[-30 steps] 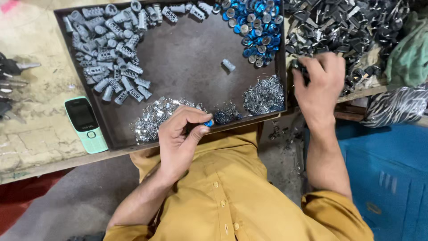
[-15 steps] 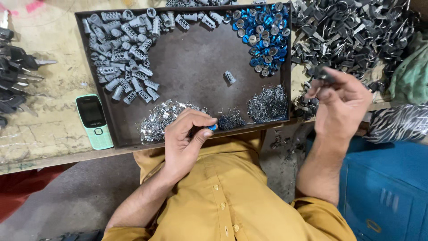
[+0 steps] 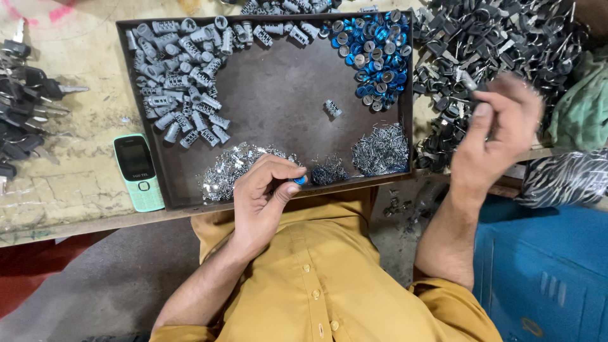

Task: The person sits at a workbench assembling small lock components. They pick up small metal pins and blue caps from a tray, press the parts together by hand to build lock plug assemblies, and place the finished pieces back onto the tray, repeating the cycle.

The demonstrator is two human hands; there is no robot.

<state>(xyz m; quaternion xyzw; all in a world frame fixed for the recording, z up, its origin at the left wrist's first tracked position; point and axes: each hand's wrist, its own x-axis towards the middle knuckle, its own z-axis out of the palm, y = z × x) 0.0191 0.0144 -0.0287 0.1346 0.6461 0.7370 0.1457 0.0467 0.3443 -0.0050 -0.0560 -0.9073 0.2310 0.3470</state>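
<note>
My left hand (image 3: 263, 193) rests at the near edge of a dark tray (image 3: 278, 101) and pinches a small blue cap (image 3: 299, 180) between thumb and fingers. My right hand (image 3: 497, 133) is lifted over the tray's right side, blurred, gripping a small dark metal part (image 3: 472, 88) in its fingertips. In the tray lie grey metal cylinders (image 3: 183, 76) at the left, blue caps (image 3: 370, 44) at the top right, a single cylinder (image 3: 332, 107) in the middle, and heaps of small shiny metal pieces (image 3: 383, 149) along the near edge.
A heap of dark metal parts (image 3: 494, 38) lies right of the tray. A green phone (image 3: 138, 171) sits on the worn bench to the left, with black-headed keys (image 3: 25, 107) further left. Green cloth (image 3: 582, 107) and a blue bin (image 3: 544, 272) are at the right.
My right hand lifted from the heap of dark parts with a piece in its fingers and moved toward me. My left hand stayed at the tray's near edge with the blue cap.
</note>
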